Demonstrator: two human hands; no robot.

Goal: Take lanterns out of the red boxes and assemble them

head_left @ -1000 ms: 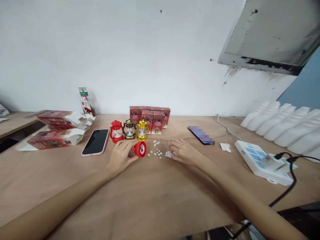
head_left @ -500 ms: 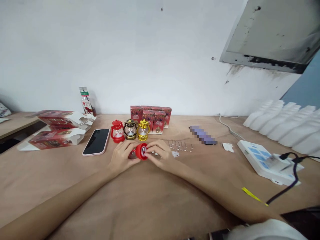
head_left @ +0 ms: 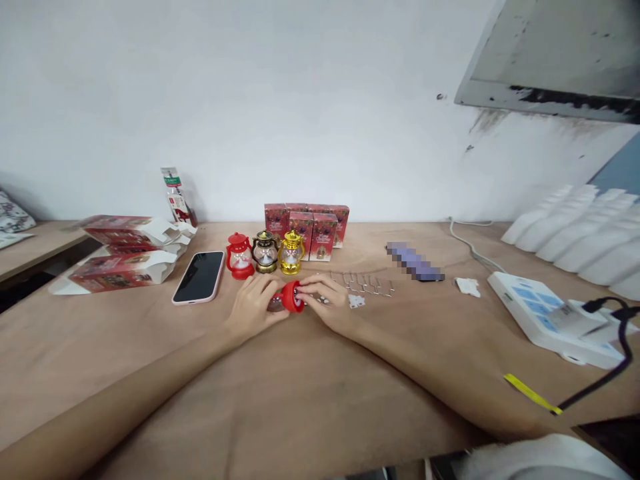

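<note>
My left hand [head_left: 254, 305] is closed around a small red lantern [head_left: 291, 297], tipped on its side with its base toward the right. The fingertips of my right hand [head_left: 327, 303] are pressed together at the underside of that base; whatever they pinch is too small to make out. Behind my hands stand three upright lanterns: a red one [head_left: 241, 257], a dark bronze one [head_left: 265, 253] and a gold one [head_left: 291, 253]. To the right of my right hand lie several thin wire handles [head_left: 367, 285] and small white pieces [head_left: 357, 301].
Small red boxes [head_left: 324, 237] stand near the wall. Left are opened red cartons [head_left: 120, 271], a bottle [head_left: 176, 197] and a phone [head_left: 199, 277]. On the right are a purple phone-like object [head_left: 417, 262], a power strip [head_left: 543, 313], its cables and white foam-like stacks [head_left: 565, 233].
The view has shifted slightly. The red lantern's base has turned further to the right, so its underside shows less. My right fingertips stay at the base.
</note>
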